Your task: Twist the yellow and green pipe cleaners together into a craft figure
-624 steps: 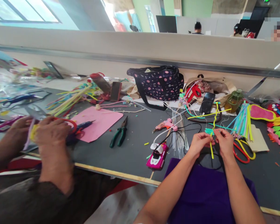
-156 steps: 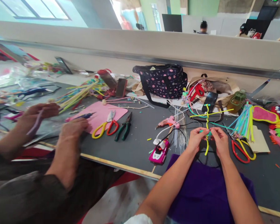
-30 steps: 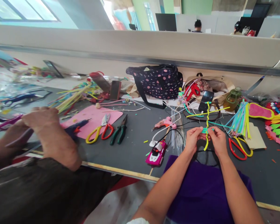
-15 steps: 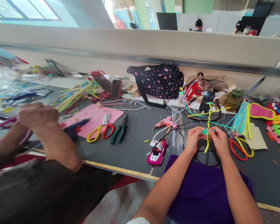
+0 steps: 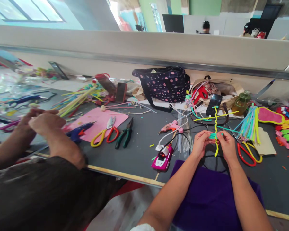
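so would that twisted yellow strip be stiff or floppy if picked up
The twisted yellow strip probably holds a shape, judging by its neat twists. Its curved lower end suggests it bends easily. Being thin, it is likely light.

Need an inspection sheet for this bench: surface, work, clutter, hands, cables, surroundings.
Surface: dark grey tabletop, small scraps scattered on it.
Work: twisted yellow strip, with a teal piece across it.
Clutter: pink glue gun, green-handled pliers, scissors partly over a pink sheet.
Hands: left hand and right hand pinch the teal piece, either side of the strip.
Cables: white plug in a magenta power strip; black cable loops beside it.
Surroundings: co-worker's hand at picture left, polka-dot bag by the partition.
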`<move>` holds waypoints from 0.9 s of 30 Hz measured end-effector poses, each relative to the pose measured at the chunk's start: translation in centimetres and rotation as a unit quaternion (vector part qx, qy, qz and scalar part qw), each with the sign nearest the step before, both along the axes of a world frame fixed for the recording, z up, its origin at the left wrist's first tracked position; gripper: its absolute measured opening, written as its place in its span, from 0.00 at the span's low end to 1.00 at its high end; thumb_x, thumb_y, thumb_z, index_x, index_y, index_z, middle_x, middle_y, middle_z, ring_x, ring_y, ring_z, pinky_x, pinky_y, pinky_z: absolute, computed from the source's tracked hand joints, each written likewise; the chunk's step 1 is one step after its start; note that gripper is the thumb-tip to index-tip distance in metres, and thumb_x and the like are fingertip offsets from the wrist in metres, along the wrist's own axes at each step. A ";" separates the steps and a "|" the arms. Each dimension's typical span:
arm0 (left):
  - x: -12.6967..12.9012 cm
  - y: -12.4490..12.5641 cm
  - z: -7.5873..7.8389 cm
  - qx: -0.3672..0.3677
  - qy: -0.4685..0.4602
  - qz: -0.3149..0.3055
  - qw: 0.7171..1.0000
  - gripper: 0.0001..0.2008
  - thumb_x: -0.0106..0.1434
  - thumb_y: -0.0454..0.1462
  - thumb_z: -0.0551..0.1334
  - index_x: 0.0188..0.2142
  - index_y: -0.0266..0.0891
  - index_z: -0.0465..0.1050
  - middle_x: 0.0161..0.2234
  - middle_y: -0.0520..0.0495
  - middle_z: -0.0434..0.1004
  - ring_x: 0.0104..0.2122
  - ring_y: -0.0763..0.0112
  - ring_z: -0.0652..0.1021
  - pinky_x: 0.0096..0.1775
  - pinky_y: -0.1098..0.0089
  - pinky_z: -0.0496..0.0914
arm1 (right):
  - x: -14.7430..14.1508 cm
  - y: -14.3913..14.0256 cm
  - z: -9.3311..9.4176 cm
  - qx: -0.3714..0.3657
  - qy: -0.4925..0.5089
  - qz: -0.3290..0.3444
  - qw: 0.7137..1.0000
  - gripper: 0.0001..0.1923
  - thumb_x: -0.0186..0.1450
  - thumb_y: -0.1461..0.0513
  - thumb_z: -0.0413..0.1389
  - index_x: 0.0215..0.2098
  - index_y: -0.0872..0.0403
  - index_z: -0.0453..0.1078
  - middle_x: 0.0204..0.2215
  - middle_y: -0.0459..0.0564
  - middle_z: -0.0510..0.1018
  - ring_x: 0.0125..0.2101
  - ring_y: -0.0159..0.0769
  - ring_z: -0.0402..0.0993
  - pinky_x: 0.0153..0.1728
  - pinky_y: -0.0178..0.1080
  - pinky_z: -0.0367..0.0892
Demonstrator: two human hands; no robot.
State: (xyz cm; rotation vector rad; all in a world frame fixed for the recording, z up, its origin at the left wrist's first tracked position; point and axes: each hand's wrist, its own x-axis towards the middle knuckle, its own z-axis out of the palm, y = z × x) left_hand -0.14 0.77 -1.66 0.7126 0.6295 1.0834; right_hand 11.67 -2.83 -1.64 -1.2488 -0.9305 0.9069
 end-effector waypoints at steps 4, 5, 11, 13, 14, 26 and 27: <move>0.1 0.0 0.0 -0.003 0.009 -0.002 1.000 0.12 0.49 0.41 0.69 0.29 0.33 0.74 0.24 0.48 0.76 0.22 0.73 0.76 0.29 0.71 0.73 | 0.0 0.0 -0.1 0.000 -0.008 0.003 1.000 0.13 0.58 0.50 0.58 0.30 0.51 0.69 0.21 0.42 0.70 0.21 0.30 0.64 0.22 0.33 0.63; 0.1 0.0 0.0 -0.005 0.014 0.003 1.000 0.13 0.49 0.41 0.69 0.29 0.33 0.74 0.25 0.48 0.76 0.22 0.73 0.76 0.30 0.71 0.73 | 0.0 0.0 -0.2 0.002 -0.013 0.005 1.000 0.13 0.58 0.50 0.58 0.30 0.51 0.69 0.21 0.42 0.70 0.20 0.30 0.64 0.22 0.33 0.62; 0.1 0.0 -0.2 -0.003 0.024 0.008 1.000 0.14 0.47 0.41 0.71 0.28 0.33 0.74 0.25 0.48 0.76 0.22 0.74 0.76 0.30 0.70 0.73 | 0.0 -0.1 -0.2 0.011 -0.036 0.007 0.999 0.13 0.59 0.51 0.57 0.29 0.52 0.69 0.20 0.42 0.69 0.20 0.30 0.64 0.22 0.33 0.62; 0.1 0.1 -0.3 -0.001 0.034 -0.003 0.999 0.14 0.47 0.42 0.71 0.29 0.33 0.75 0.25 0.48 0.76 0.23 0.73 0.76 0.29 0.70 0.72 | 0.0 -0.1 -0.2 0.012 -0.039 0.010 0.999 0.13 0.59 0.50 0.58 0.30 0.52 0.69 0.21 0.42 0.70 0.20 0.29 0.64 0.22 0.32 0.62; 0.1 0.1 -0.4 0.001 0.043 -0.009 0.999 0.15 0.47 0.42 0.71 0.29 0.33 0.75 0.25 0.48 0.76 0.23 0.72 0.76 0.28 0.70 0.72 | -0.1 -0.1 -0.2 0.013 -0.041 0.009 0.999 0.14 0.59 0.50 0.58 0.30 0.52 0.69 0.21 0.42 0.70 0.20 0.29 0.64 0.21 0.32 0.62; -0.2 0.7 0.0 -0.003 0.095 0.107 0.990 0.15 0.45 0.42 0.72 0.28 0.34 0.77 0.23 0.49 0.77 0.21 0.73 0.75 0.27 0.72 0.71 | 0.2 0.2 -0.5 0.007 -0.095 -0.011 0.995 0.11 0.59 0.54 0.57 0.35 0.53 0.68 0.26 0.46 0.73 0.23 0.32 0.68 0.22 0.33 0.64; -0.2 0.7 0.1 -0.002 0.092 0.119 0.989 0.15 0.45 0.42 0.72 0.28 0.34 0.77 0.23 0.49 0.77 0.21 0.73 0.76 0.28 0.72 0.71 | 0.1 0.2 -0.5 0.013 -0.130 -0.005 0.991 0.10 0.59 0.55 0.57 0.34 0.53 0.68 0.25 0.45 0.73 0.24 0.32 0.68 0.24 0.33 0.64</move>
